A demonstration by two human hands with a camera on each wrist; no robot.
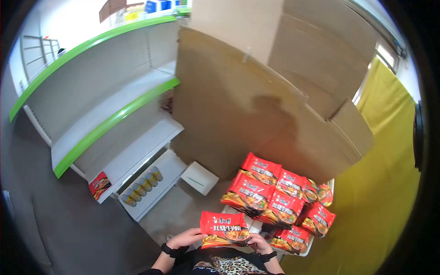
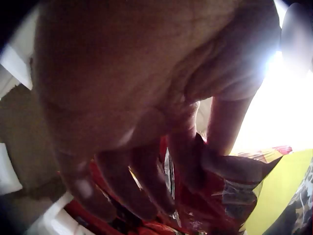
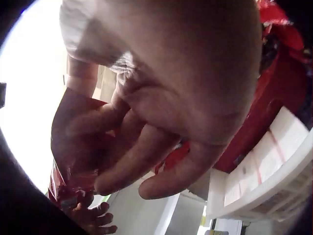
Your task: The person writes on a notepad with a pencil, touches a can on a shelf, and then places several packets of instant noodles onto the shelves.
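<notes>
A red packet of instant noodles [image 1: 224, 228] is held level in front of the person's body in the head view. The left hand [image 1: 191, 237] pinches its left end, and the right hand [image 1: 259, 243] pinches its lower right corner. In the left wrist view the left hand [image 2: 146, 98] has its thumb and fingers round the crinkled wrapper [image 2: 210, 196]. The right wrist view shows the right hand [image 3: 161, 98] with thumb and fingers on the packet's other end [image 3: 78, 142].
Several red noodle packets [image 1: 250, 192] are piled on a white crate [image 1: 308, 250] at the right. Shelving with green edges [image 1: 123, 112] stands at the left, with several cans [image 1: 142, 187] and a red packet [image 1: 100, 185] low down. A white box [image 1: 200, 178] sits before the cardboard [image 1: 220, 101].
</notes>
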